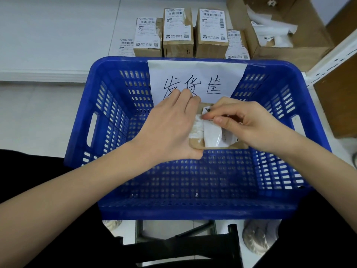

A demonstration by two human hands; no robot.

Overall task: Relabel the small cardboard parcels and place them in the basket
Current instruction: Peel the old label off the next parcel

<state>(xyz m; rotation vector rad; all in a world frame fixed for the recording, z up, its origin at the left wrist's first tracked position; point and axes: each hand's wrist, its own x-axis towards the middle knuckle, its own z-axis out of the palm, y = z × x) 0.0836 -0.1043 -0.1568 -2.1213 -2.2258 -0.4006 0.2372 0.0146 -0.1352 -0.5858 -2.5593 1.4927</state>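
The right hand pinches a white shipping label between thumb and forefinger, the fingers curled tight around its upper edge. The label is partly peeled up and curls away from the top face of a small cardboard parcel. On the bare part of this face, to the left of the label, white torn paper remains are stuck.

The left hand holds the same parcel from its left side. The thumb is hooked under the near edge and the fingers reach over the far edge, so this grip is closed around the box. Both forearms come in from the bottom corners of the view and meet over the middle.

The parcel is held above the inside of a blue plastic basket, near the far wall. I cannot tell if it touches the basket floor. The basket floor shows only a tiny white scrap near the front. A white paper sign with handwritten characters hangs over the far rim.

Behind the basket, on the white surface, four labelled cardboard parcels stand in a row, and one loose label lies flat at their left. At the far right is a big open carton; crumpled white label backing papers lie in it.
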